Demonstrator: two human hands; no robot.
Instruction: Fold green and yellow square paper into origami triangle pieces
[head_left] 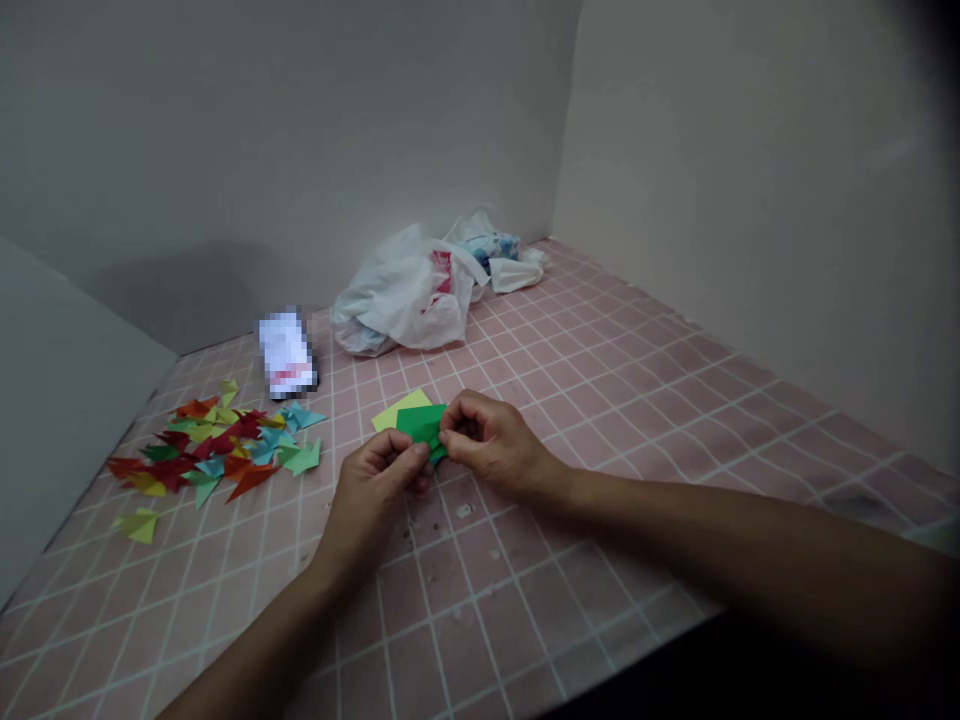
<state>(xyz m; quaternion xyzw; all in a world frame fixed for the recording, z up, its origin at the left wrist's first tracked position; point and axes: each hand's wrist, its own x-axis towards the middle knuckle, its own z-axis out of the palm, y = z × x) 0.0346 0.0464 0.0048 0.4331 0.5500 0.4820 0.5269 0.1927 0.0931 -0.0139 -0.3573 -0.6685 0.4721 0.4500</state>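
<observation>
My left hand point(386, 467) is closed, thumb and fingers pinching the near edge of a piece of green folded paper point(432, 434). From the right, my right hand point(495, 440) pinches the same paper between thumb and bent fingers. Part of the paper is hidden behind the fingertips. Just beyond it lies a flat green sheet point(412, 418), overlapping a yellow sheet point(386, 414) on the table. Whether the green sheet and the held paper are one piece, I cannot tell.
Left of my hands spreads a pile of colourful folded paper shapes point(225, 445). A phone with a lit, blurred screen point(286, 352) lies behind them. White plastic bags point(409, 295) sit near the back wall. Pink checked cloth point(600, 400) covers the table, with walls around it.
</observation>
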